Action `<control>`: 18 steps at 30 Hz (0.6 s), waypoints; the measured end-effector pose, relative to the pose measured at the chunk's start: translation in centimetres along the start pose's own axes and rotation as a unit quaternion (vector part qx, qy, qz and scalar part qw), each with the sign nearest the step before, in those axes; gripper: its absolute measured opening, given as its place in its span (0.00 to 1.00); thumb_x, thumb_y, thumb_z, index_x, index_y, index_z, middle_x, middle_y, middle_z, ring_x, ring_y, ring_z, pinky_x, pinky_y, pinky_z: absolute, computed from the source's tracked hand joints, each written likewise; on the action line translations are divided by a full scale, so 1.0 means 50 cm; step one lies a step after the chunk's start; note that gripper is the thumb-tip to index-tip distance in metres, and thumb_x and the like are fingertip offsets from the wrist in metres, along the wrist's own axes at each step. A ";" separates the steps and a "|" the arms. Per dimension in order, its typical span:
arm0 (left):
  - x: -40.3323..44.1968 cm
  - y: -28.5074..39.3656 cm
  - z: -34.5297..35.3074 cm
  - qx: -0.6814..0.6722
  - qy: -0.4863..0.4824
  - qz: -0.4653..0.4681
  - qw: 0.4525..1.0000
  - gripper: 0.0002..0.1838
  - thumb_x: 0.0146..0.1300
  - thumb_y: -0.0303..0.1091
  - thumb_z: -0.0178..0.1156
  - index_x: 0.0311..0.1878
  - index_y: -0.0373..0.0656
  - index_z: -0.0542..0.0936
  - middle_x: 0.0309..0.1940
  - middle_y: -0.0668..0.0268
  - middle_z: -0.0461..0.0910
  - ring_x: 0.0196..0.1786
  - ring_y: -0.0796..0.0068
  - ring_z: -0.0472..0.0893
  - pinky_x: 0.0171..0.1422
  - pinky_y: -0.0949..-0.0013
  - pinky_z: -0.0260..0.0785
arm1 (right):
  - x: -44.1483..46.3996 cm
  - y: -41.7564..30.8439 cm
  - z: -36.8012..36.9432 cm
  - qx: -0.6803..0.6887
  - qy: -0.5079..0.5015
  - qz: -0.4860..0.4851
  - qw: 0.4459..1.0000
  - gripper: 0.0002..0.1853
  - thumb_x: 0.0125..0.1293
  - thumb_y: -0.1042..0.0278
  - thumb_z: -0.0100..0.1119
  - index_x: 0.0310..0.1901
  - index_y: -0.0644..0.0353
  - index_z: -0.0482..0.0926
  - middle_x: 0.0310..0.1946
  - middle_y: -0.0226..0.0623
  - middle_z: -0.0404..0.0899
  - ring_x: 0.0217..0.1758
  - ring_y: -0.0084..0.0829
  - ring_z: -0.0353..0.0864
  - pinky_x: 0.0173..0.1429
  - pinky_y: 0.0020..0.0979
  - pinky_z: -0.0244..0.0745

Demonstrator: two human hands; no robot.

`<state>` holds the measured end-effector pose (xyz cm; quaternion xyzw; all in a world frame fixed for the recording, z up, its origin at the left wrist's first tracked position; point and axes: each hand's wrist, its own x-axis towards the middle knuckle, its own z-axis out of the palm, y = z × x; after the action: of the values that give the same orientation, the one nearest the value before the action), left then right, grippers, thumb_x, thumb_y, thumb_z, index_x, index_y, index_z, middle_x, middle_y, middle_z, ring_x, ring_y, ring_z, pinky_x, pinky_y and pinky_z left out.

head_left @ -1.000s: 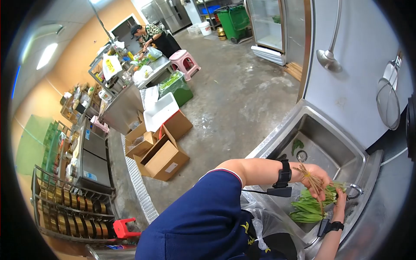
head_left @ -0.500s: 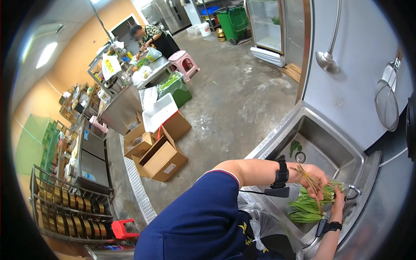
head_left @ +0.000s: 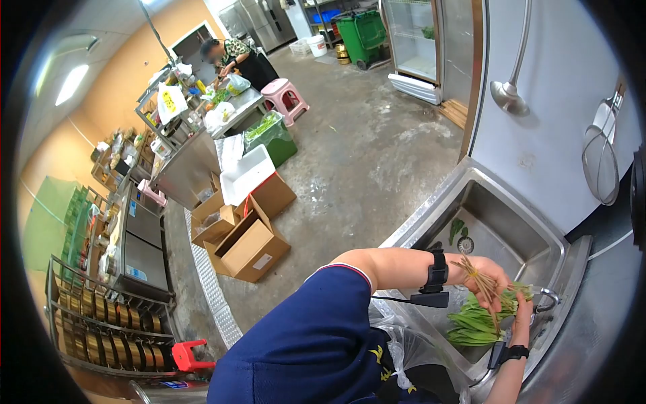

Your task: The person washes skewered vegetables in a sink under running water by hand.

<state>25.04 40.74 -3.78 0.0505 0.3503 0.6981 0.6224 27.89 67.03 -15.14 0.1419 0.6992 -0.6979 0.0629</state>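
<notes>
My left hand [head_left: 491,275], reaching in from the left, is closed on a bundle of thin brown stems [head_left: 476,275] with what looks like a yellow band around it. Just beside it, my right hand [head_left: 523,315] grips the pale stem end of a bunch of leafy greens [head_left: 474,322]; its fingers are partly hidden. The long green leaves spread below both hands, inside the steel sink [head_left: 505,232]. Dark straps with small devices sit on both wrists.
Loose leaves [head_left: 456,229] lie near the sink drain [head_left: 465,243]. A curved metal handle [head_left: 548,300] stands at the rim. Strainers [head_left: 601,155] and a ladle [head_left: 509,98] hang on the wall. Cardboard boxes [head_left: 256,252] stand on the floor; a person [head_left: 239,60] works at a far table.
Both hands stay almost in place. The right hand and the stem end it grips have shifted very slightly to the left.
</notes>
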 end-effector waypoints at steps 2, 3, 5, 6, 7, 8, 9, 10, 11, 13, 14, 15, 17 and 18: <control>0.000 0.002 0.001 0.002 -0.008 -0.002 1.000 0.35 0.46 0.23 0.50 0.62 0.41 0.56 0.31 0.45 0.77 0.31 0.59 0.81 0.26 0.66 0.78 | -0.004 -0.010 0.007 -0.003 0.019 0.010 1.000 0.16 0.56 0.67 0.56 0.46 0.65 0.73 0.41 0.34 0.74 0.44 0.28 0.72 0.49 0.27 0.64; 0.000 0.004 0.002 0.003 -0.015 -0.004 1.000 0.35 0.46 0.23 0.50 0.62 0.41 0.56 0.31 0.45 0.77 0.31 0.59 0.81 0.26 0.66 0.78 | -0.005 -0.010 0.008 -0.002 0.020 0.009 1.000 0.16 0.56 0.67 0.56 0.46 0.65 0.73 0.41 0.34 0.74 0.44 0.28 0.72 0.49 0.27 0.64; -0.006 0.005 0.004 0.005 -0.006 -0.004 1.000 0.34 0.46 0.23 0.50 0.61 0.41 0.56 0.31 0.46 0.77 0.31 0.60 0.81 0.26 0.67 0.78 | -0.006 -0.010 0.011 0.005 0.030 0.002 1.000 0.16 0.56 0.67 0.56 0.45 0.64 0.73 0.41 0.33 0.75 0.43 0.27 0.72 0.48 0.28 0.65; -0.008 0.004 0.004 0.008 0.003 -0.005 1.000 0.34 0.46 0.23 0.50 0.61 0.41 0.56 0.31 0.46 0.77 0.31 0.61 0.81 0.26 0.67 0.78 | -0.005 -0.009 0.011 0.005 0.030 0.002 1.000 0.16 0.56 0.67 0.56 0.45 0.64 0.73 0.41 0.33 0.75 0.43 0.27 0.72 0.48 0.28 0.65; -0.004 0.003 0.000 0.007 0.004 -0.005 1.000 0.34 0.46 0.23 0.50 0.61 0.41 0.56 0.31 0.46 0.77 0.31 0.61 0.81 0.26 0.67 0.78 | -0.004 -0.009 0.009 0.015 0.007 0.008 1.000 0.16 0.56 0.67 0.57 0.46 0.64 0.73 0.41 0.33 0.75 0.43 0.27 0.72 0.48 0.28 0.65; 0.004 0.001 -0.008 0.004 -0.012 -0.012 1.000 0.34 0.46 0.23 0.50 0.61 0.41 0.56 0.31 0.46 0.77 0.31 0.61 0.81 0.26 0.67 0.78 | -0.003 -0.008 0.006 0.026 -0.015 0.014 0.999 0.17 0.55 0.67 0.57 0.46 0.64 0.73 0.41 0.33 0.75 0.43 0.27 0.72 0.48 0.28 0.65; 0.007 0.001 -0.009 0.000 -0.027 -0.020 0.999 0.34 0.47 0.23 0.50 0.61 0.41 0.56 0.31 0.47 0.78 0.31 0.61 0.81 0.26 0.67 0.78 | 0.001 0.000 -0.002 0.026 -0.015 0.014 0.999 0.17 0.55 0.67 0.57 0.46 0.64 0.73 0.41 0.33 0.75 0.43 0.27 0.72 0.48 0.28 0.65; 0.007 0.001 -0.010 0.001 -0.027 -0.019 0.999 0.34 0.47 0.23 0.50 0.61 0.41 0.56 0.31 0.47 0.78 0.31 0.61 0.81 0.26 0.67 0.78 | 0.006 0.012 -0.011 0.021 -0.021 0.020 0.999 0.17 0.55 0.67 0.57 0.46 0.64 0.73 0.41 0.33 0.75 0.43 0.27 0.72 0.48 0.28 0.65; 0.004 0.002 -0.008 0.007 -0.028 -0.019 0.999 0.34 0.47 0.23 0.50 0.61 0.41 0.56 0.31 0.47 0.78 0.31 0.61 0.81 0.26 0.67 0.78 | 0.010 0.021 -0.018 0.017 -0.027 0.027 0.999 0.17 0.55 0.68 0.58 0.46 0.63 0.73 0.41 0.32 0.75 0.43 0.26 0.72 0.49 0.28 0.64; 0.003 0.001 -0.007 0.013 -0.029 -0.018 0.999 0.34 0.47 0.23 0.50 0.61 0.41 0.56 0.31 0.47 0.78 0.30 0.61 0.81 0.26 0.66 0.78 | 0.008 0.016 -0.017 0.015 -0.028 0.034 0.999 0.17 0.55 0.68 0.58 0.46 0.63 0.73 0.41 0.32 0.75 0.43 0.27 0.72 0.49 0.28 0.64; 0.003 0.001 -0.008 0.003 -0.026 -0.018 1.000 0.34 0.46 0.23 0.50 0.61 0.40 0.56 0.31 0.47 0.78 0.30 0.61 0.81 0.26 0.66 0.78 | 0.007 0.012 -0.015 0.013 -0.029 0.041 0.999 0.17 0.55 0.68 0.57 0.46 0.63 0.73 0.41 0.32 0.75 0.44 0.27 0.72 0.49 0.28 0.64; 0.003 0.001 -0.008 -0.006 -0.023 -0.017 1.000 0.34 0.46 0.23 0.50 0.62 0.40 0.56 0.30 0.47 0.78 0.30 0.61 0.81 0.26 0.66 0.78 | 0.003 0.006 -0.010 0.013 -0.029 0.041 0.999 0.17 0.55 0.68 0.57 0.46 0.63 0.73 0.41 0.32 0.75 0.44 0.27 0.72 0.49 0.28 0.64; 0.002 0.002 -0.010 -0.008 -0.011 -0.015 1.000 0.35 0.46 0.23 0.50 0.62 0.40 0.55 0.30 0.47 0.78 0.30 0.61 0.81 0.26 0.66 0.78 | -0.001 -0.006 0.003 0.001 -0.019 0.010 1.000 0.18 0.53 0.66 0.58 0.46 0.62 0.72 0.40 0.32 0.75 0.42 0.27 0.73 0.47 0.28 0.67; 0.003 0.001 -0.010 -0.012 0.001 -0.014 1.000 0.35 0.46 0.23 0.50 0.62 0.40 0.55 0.30 0.46 0.78 0.30 0.61 0.81 0.27 0.66 0.78 | 0.002 -0.005 0.003 0.001 -0.018 0.008 1.000 0.18 0.53 0.66 0.58 0.46 0.62 0.72 0.40 0.32 0.75 0.42 0.27 0.73 0.47 0.28 0.67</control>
<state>24.69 40.63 -4.19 0.0374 0.3429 0.6936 0.6324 27.69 66.89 -14.94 0.1348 0.6960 -0.7005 0.0814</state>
